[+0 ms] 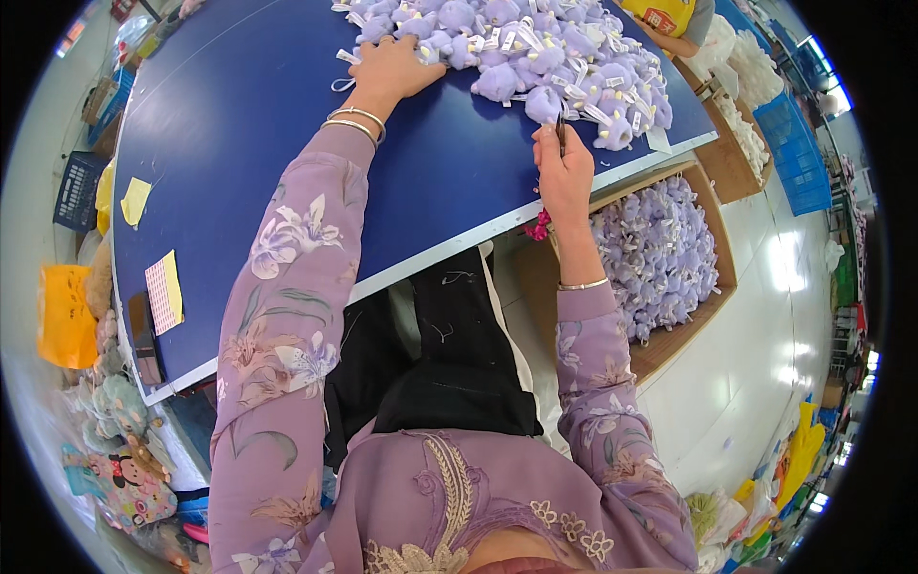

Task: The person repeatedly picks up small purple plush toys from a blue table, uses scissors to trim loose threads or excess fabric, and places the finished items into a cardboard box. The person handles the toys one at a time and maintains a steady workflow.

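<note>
A heap of small lilac plush toys (535,57) with white tags and loops covers the far side of the blue table (239,105). At the heap's left edge my left hand (394,69) reaches onto the toys, fingers spread and thumb out to the right; it is open. My right hand (566,177) is closed around slim dark thread snips (561,136) near the table's right front edge. Their tip points up beside a round lilac plush toy (543,104), which they seem to touch. The lower part of the snips is hidden in my fingers.
Below the right table edge stands a cardboard box (719,215) full of lilac toys. Yellow-edged paper (164,292) lies at the table's left. Another person's arm (677,43) shows at the far right, near a blue crate (796,158).
</note>
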`<state>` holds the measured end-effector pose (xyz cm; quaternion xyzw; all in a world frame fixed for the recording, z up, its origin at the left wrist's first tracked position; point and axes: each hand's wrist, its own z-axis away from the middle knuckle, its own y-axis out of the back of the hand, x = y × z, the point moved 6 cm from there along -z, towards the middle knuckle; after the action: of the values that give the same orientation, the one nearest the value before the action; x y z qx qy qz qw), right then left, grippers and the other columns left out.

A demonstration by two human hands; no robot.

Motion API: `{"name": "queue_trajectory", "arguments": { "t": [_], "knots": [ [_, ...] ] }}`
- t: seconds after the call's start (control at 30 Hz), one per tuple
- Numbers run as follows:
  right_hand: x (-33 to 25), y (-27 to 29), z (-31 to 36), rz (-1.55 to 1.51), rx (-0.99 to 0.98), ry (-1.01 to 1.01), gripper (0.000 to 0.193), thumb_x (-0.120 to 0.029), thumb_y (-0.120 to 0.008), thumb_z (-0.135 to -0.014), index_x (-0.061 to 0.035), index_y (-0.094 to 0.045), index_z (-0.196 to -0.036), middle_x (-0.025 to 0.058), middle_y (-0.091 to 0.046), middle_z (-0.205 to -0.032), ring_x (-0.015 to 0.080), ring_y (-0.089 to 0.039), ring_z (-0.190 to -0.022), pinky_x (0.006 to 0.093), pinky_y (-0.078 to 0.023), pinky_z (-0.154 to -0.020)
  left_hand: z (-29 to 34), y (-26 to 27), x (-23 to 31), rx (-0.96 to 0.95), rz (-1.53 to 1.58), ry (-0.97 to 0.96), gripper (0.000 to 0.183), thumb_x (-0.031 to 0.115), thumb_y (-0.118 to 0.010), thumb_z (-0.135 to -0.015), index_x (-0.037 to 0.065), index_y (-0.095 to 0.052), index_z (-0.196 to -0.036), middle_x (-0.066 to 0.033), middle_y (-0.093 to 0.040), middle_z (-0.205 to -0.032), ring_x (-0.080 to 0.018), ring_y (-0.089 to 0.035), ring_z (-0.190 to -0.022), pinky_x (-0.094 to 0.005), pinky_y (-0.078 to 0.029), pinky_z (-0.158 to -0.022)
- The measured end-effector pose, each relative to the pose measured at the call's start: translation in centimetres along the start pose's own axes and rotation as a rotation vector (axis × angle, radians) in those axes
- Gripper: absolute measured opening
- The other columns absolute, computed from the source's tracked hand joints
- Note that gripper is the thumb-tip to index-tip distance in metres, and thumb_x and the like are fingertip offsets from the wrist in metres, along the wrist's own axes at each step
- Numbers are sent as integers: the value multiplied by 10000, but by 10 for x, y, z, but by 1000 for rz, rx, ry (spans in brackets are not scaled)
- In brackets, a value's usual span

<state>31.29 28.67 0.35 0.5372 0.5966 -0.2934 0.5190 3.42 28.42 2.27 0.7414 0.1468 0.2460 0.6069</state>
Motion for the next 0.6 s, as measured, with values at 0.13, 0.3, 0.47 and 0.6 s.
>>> {"name": "queue_trajectory", "arguments": {
  "t": [0.13, 0.3, 0.47, 0.6],
  "knots": [
    [0, 0, 1, -9, 21, 34, 274, -214, -529, -979, 18, -600, -852, -7, -514, -613, 52, -440, -531, 248, -356, -488, 29, 7, 1, -51, -13, -153, 677, 464, -610, -731, 143, -540, -1322, -175, -515, -1332, -439, -479, -1185, -503, -437, -991],
    [3, 1, -1, -29, 23, 74, 253, -211, -531, -976, 4, -606, -867, -9, -515, -619, 54, -459, -530, 242, -363, -464, 111, 23, -9, -153, 76, -326, 609, 364, -670, -710, 119, -562, -1257, -185, -525, -1280, -436, -512, -1112, -483, -454, -968],
    [3, 2, -1, -23, -8, 91, 251, -230, -530, -967, -14, -616, -874, -16, -517, -647, 56, -465, -530, 239, -399, -428, 175, 49, -38, -152, 134, -236, 560, 238, -688, -706, 127, -577, -1244, -144, -543, -1255, -320, -535, -1156, -430, -466, -973],
    [11, 8, -1, -232, -24, 13, 234, -220, -551, -952, -22, -627, -852, -27, -514, -653, 38, -425, -528, 201, -316, -437, 209, 60, -75, -141, 705, -89, 556, 242, -672, -727, 87, -545, -1245, -145, -554, -1192, -281, -598, -1032, -390, -532, -866]
  ]
}}
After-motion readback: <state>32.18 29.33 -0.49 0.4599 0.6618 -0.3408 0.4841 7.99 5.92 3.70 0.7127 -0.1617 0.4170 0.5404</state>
